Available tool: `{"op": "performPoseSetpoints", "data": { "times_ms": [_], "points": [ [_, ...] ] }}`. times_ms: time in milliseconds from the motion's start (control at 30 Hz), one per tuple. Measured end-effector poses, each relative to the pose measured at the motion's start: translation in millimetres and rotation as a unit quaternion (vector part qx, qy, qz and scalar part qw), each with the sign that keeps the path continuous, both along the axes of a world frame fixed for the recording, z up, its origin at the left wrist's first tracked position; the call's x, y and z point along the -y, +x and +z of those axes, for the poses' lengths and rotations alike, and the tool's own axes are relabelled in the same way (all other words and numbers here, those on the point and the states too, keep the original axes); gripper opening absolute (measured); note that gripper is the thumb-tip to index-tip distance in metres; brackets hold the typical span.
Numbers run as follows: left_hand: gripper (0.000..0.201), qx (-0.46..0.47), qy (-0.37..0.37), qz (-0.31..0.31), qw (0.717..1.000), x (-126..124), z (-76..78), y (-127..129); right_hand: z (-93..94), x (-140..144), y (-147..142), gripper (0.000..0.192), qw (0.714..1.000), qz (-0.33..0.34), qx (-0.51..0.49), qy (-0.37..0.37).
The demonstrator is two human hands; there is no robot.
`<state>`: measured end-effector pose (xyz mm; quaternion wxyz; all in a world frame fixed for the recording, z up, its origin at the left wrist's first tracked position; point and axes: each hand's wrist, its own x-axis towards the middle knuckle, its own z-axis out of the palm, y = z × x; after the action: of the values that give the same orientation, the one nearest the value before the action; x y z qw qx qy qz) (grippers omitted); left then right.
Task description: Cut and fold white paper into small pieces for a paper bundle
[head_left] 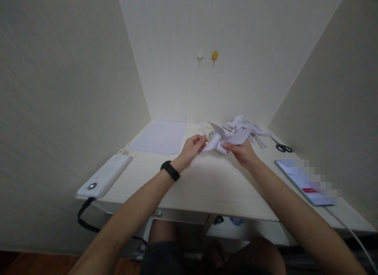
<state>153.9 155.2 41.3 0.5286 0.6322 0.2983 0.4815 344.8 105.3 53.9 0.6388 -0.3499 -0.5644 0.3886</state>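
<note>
A stack of plain white sheets (159, 137) lies flat at the back left of the pale wooden surface (203, 184). Left of the stack, at the surface's edge, sits a white power bank (104, 175) with a black strap. Well right of the stack lie black-handled scissors (282, 147), and nearer than those a tablet (307, 181). Above the stack, two hooks (207, 56), one white and one yellow, stick to the wall.

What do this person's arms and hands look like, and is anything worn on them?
Both forearms are bare, with no sleeves in view. The left hand has a slim black wristband on its wrist. The right hand shows no glove, ring or band.
</note>
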Motion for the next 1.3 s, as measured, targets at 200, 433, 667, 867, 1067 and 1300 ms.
{"op": "performPoseSetpoints", "data": {
  "times_ms": [200,433,667,867,1067,1300],
  "points": [
    [0.023,-0.283,0.238,0.038,0.928,-23,-13.8,11,7.6,-7,20,0.053,0.991,0.019,-0.135,-0.018],
    [0.028,-0.483,0.528,-0.048,0.697,-18,-12.7,44,2.9,-16,38,0.050,0.973,0.039,-0.221,-0.045],
    [0.025,-0.466,0.529,0.004,0.709,-16,-7.1,47,0.7,-18,48,0.049,0.972,0.088,-0.209,-0.055],
    [0.018,-0.244,0.329,0.100,0.907,-4,7.6,26,-1.4,-9,38,0.052,0.978,0.119,-0.160,-0.069],
    [0.025,-0.070,0.236,0.052,0.968,20,16.0,28,3.1,0,25,0.050,0.979,0.172,-0.088,-0.069],
    [0.023,-0.012,0.239,-0.016,0.971,31,17.6,32,3.6,0,25,0.048,0.979,0.170,-0.073,-0.090]
  ]
}}
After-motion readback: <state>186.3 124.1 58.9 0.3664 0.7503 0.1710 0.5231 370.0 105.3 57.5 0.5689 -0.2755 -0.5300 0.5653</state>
